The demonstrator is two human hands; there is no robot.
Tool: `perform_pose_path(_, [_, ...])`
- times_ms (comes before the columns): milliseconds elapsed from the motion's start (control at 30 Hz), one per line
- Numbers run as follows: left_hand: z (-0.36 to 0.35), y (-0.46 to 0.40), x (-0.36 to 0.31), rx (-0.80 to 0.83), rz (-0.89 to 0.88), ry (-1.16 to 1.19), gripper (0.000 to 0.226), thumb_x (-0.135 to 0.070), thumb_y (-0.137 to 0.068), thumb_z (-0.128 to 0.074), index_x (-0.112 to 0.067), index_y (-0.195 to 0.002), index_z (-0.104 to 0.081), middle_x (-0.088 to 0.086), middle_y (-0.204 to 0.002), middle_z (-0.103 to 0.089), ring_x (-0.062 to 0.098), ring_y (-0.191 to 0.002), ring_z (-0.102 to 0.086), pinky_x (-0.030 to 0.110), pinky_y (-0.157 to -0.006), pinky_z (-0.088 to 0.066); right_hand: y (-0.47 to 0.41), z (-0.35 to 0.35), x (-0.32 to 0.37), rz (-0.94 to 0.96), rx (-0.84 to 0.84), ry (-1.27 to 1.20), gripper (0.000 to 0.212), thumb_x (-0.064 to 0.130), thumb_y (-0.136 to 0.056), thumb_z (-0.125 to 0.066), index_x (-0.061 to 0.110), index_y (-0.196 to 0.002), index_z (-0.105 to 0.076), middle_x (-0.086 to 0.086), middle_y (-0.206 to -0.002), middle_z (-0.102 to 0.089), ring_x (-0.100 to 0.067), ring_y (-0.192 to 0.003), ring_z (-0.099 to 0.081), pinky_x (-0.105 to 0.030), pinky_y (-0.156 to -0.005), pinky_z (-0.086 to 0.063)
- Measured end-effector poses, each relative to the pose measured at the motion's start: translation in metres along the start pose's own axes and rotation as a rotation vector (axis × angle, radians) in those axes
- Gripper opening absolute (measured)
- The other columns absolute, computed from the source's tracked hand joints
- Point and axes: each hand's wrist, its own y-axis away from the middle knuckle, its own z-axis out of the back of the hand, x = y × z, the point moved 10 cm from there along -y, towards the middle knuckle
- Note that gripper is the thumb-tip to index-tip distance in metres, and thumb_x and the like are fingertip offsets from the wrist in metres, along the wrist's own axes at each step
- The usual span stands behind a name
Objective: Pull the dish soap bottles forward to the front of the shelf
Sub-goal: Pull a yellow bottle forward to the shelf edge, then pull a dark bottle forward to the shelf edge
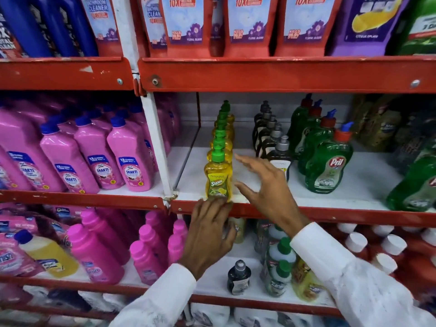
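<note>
Left hand (210, 228) fingers hiding yellow bottle (218, 180) base

Top shelf: red pouches (249, 24) labelled bathroom cleaner stand in a row across the centre, a purple pouch (368, 22) to their right, dark blue bottles (47, 27) at far left. Middle level, left bay: pink Shakti bottles (132, 159) with blue caps, packed in several rows front to back. A white upright post (158, 147) divides the left bay from the right. Lower level, left: more pink bottles (94, 251), uncapped in blue, and one yellow bottle (47, 253) with a blue cap lying tilted among them. Lower right: red bottles (382, 253) with white caps, tightly grouped. Red painted shelf edges (283, 74) are chipped and scuffed.
</note>
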Motion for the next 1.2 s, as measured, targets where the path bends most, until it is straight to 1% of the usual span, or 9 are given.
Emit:
perform_pose_path(100, [-0.02,-0.004,-0.021,0.081,-0.126,0.004,0.054,-0.028,-0.087,-0.06,-0.012,-0.137,-0.047,0.011,-0.143,-0.052,0.027,-0.136,-0.04,0.049,-0.117,-0.027,0.053,0.009,-0.01,0.038,-0.055,0.099,0.041,0.004,-0.085,-0.072,0.013,-0.125,-0.065,-0.005,-0.119,-0.068,-0.013,-0.109,-0.059,-0.023,-0.1,-0.046])
perform_pose_path(200, [-0.042,-0.002,-0.023,0.192,-0.162,-0.034,0.063,-0.027,-0.088,-0.058,-0.01,-0.145,-0.036,0.012,-0.15,-0.044,0.027,-0.141,-0.034,0.048,-0.119,-0.023,0.102,0.003,-0.043,-0.081,-0.007,0.118,0.033,-0.002,-0.083,-0.071,0.011,-0.114,-0.07,-0.007,-0.109,-0.071,-0.022,-0.102,-0.066,-0.028,-0.094,-0.05])
perform_pose_path(400, [-0.045,-0.003,-0.02,0.21,-0.1,0.014,0.066,-0.01,-0.082,-0.064,-0.008,-0.144,-0.039,0.012,-0.148,-0.046,0.026,-0.139,-0.035,0.046,-0.121,-0.02,0.167,-0.096,-0.112,-0.38,0.601,0.148,0.052,0.02,-0.083,-0.071,0.016,-0.132,-0.057,-0.006,-0.134,-0.062,-0.024,-0.121,-0.059,-0.028,-0.099,-0.046])
perform_pose_path(533, [-0.04,-0.008,-0.019,0.213,-0.08,0.058,0.062,-0.003,-0.083,-0.063,-0.01,-0.141,-0.044,0.01,-0.144,-0.05,0.025,-0.136,-0.041,0.044,-0.12,-0.024,0.188,-0.147,-0.127,-0.455,0.793,0.1,0.068,0.023,-0.076,-0.077,0.016,-0.138,-0.052,-0.008,-0.136,-0.06,-0.025,-0.126,-0.055,-0.034,-0.105,-0.045])
perform_pose_path(633, [-0.034,-0.01,-0.018,0.209,-0.072,0.084,0.058,-0.002,-0.084,-0.062,-0.01,-0.14,-0.047,0.009,-0.143,-0.052,0.023,-0.134,-0.042,0.043,-0.119,-0.027,0.189,-0.168,-0.131,-0.439,0.843,0.144,0.057,0.023,-0.071,-0.073,0.019,-0.127,-0.061,-0.009,-0.124,-0.068,-0.028,-0.114,-0.064,-0.04,-0.095,-0.053])
perform_pose_path(733, [-0.032,-0.011,-0.018,0.21,-0.073,0.1,0.057,-0.002,-0.084,-0.061,-0.01,-0.139,-0.048,0.009,-0.142,-0.053,0.022,-0.133,-0.043,0.042,-0.119,-0.028,0.184,-0.174,-0.13,-0.444,0.82,0.144,0.035,0.021,-0.072,-0.068,0.015,-0.106,-0.071,-0.01,-0.108,-0.074,-0.028,-0.099,-0.069,-0.037,-0.086,-0.056])
perform_pose_path(967, [-0.029,-0.015,-0.014,0.184,-0.076,0.12,0.058,-0.001,-0.081,-0.061,-0.013,-0.137,-0.052,0.008,-0.137,-0.058,0.021,-0.128,-0.047,0.042,-0.114,-0.036,0.156,-0.095,-0.102,-0.501,0.536,0.039,0.027,0.023,-0.063,-0.079,0.018,-0.089,-0.075,0.004,-0.091,-0.077,-0.009,-0.078,-0.069,-0.019,-0.068,-0.05])
perform_pose_path(1133, [-0.031,-0.015,-0.014,0.124,-0.043,0.139,0.052,-0.001,-0.078,-0.065,-0.011,-0.129,-0.059,0.007,-0.131,-0.062,0.022,-0.122,-0.051,0.039,-0.111,-0.039,0.095,0.024,-0.056,-0.529,0.243,-0.02,0.038,0.019,-0.06,-0.088,0.023,-0.096,-0.076,0.014,-0.085,-0.075,0.005,-0.071,-0.068,-0.008,-0.066,-0.054])
perform_pose_path(1200, [-0.03,-0.016,-0.015,0.095,-0.029,0.148,0.049,-0.002,-0.077,-0.069,-0.01,-0.125,-0.063,0.007,-0.128,-0.064,0.022,-0.12,-0.053,0.037,-0.109,-0.041,0.069,0.063,-0.04,-0.508,0.157,-0.032,0.044,0.015,-0.06,-0.09,0.023,-0.101,-0.075,0.011,-0.088,-0.076,0.004,-0.07,-0.07,-0.012,-0.068,-0.057])
